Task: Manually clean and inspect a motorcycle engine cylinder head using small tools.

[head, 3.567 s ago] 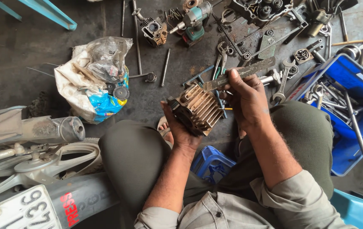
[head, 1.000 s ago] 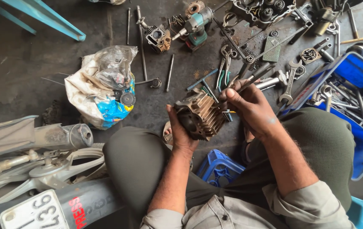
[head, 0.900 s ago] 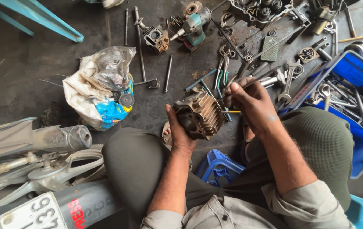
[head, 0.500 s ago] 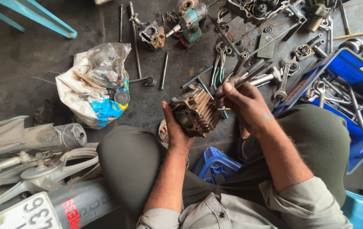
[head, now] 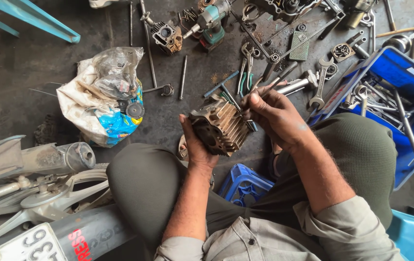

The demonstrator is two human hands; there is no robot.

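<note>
L hand (head: 196, 145) cradles finned cylinder (head: 219, 126), (tools crowd)

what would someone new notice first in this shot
At centre, the left hand cradles a grimy finned engine cylinder while the right hand works a thin tool against its fins. Right of them sits a blue crate full of wrenches; left, a crumpled plastic bag on the dark floor.

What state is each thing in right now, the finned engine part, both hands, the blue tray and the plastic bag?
Finned cylinder: lifted, tilted, gripped underneath.
Left hand: closed on the cylinder.
Right hand: fingers pinching a thin tool at the fins.
Blue tray: open, holding wrenches.
Plastic bag: crumpled on the floor.
</note>
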